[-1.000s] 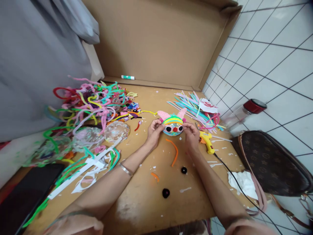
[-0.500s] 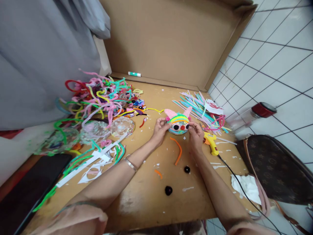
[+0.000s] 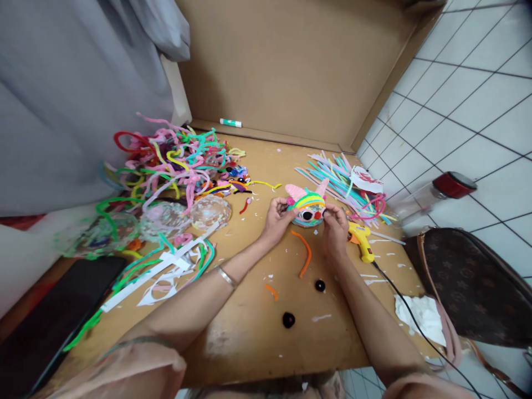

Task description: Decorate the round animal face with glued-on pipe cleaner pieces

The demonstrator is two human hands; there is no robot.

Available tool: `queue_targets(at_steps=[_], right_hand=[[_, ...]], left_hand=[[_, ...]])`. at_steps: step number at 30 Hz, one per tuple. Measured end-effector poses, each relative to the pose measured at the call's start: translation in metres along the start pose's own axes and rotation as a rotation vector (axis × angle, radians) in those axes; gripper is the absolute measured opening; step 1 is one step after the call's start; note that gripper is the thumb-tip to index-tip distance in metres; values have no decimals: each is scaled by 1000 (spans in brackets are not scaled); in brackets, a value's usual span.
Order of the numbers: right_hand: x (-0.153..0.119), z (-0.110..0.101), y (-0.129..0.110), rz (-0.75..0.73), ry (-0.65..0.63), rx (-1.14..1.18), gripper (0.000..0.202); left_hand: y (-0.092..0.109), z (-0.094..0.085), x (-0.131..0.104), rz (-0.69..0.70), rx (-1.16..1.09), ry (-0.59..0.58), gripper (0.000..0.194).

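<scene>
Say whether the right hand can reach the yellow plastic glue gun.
Probably yes: the yellow glue gun lies beside the right hand with nothing visible between them, but that hand holds the round, pink-eared, multicoloured figure.

Craft workspace: yellow plastic glue gun (image 3: 364, 245), tangled multicoloured fuzzy pipe cleaners (image 3: 190, 182) on light-brown wooden desk (image 3: 245, 343), white-tiled wall (image 3: 449, 111).

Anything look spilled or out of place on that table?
Yes: whitish streaks, like dripped glue, mark the brown table beside the yellow glue gun, near the right hand. The pink-eared craft being held shows no obvious damage.
</scene>
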State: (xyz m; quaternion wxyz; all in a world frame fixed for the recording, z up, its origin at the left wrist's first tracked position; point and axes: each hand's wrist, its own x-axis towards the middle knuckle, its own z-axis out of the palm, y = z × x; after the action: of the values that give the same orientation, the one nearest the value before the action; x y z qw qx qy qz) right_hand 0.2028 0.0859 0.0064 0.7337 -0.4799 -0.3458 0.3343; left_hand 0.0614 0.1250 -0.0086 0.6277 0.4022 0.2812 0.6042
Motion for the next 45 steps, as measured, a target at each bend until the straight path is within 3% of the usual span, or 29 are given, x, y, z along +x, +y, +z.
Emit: queue_targets(at_steps=[9,20,28,35,42,45], right_hand=[[2,-2,3,1,-10,-7,26],[0,-1,3,-3,5,-21,26],[-1,-1,-1,30,-74,-69,41],[0,-4,-8,-94,-162,-256,51],[6,-8,-3,-60,-68,-281,41],[6,-8,-8,-111,-48,-417,39]], left_hand=[[4,-2,-8,-10,54,-71,55],[1,0,-8,19,119,-33,61],[4,1,-11,72,243,8,58],[-6,-6,-5,122,432,-52,62],[-7,-11,-1,145,478,-124,56],[-4,-13,-2,165,534,-120,55]])
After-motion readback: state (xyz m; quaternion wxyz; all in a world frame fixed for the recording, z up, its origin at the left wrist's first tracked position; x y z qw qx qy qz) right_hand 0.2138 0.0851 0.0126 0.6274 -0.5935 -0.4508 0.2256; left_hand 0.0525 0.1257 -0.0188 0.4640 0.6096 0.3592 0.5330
